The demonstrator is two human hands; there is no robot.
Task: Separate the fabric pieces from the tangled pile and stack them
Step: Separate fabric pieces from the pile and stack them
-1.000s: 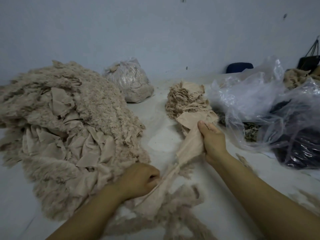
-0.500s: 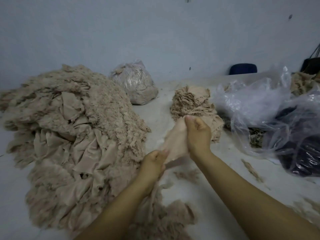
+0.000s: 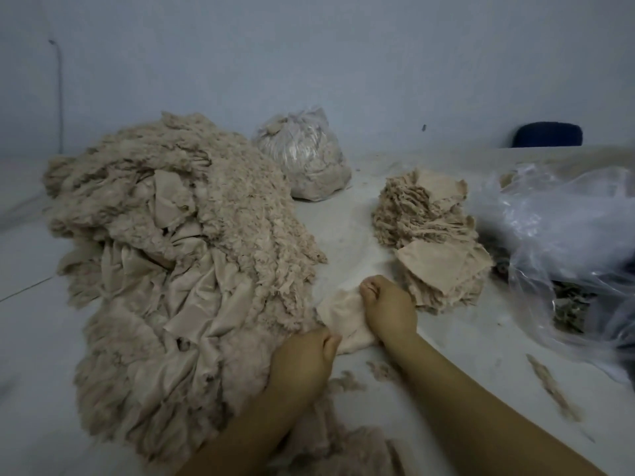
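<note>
A large tangled pile [image 3: 178,255] of beige frayed fabric fills the left of the white table. A small beige fabric piece [image 3: 343,314] lies bunched between my hands, just right of the pile's edge. My left hand [image 3: 302,362] grips its near end with curled fingers. My right hand [image 3: 388,310] pinches its far side, knuckles up. Behind my right hand sits the stack [image 3: 436,242] of separated pieces, with a flat piece on top at its front.
A tied clear bag [image 3: 305,159] of beige scraps stands at the back. Crumpled clear plastic [image 3: 556,235] with dark contents covers the right side. Loose lint tufts [image 3: 553,389] lie on the table [image 3: 474,345]. A dark blue object [image 3: 548,134] sits at the far right.
Both hands have drawn closer to me and lower with the piece, which was stretched long and is now bunched small between them. The view has tilted up and to the left.
</note>
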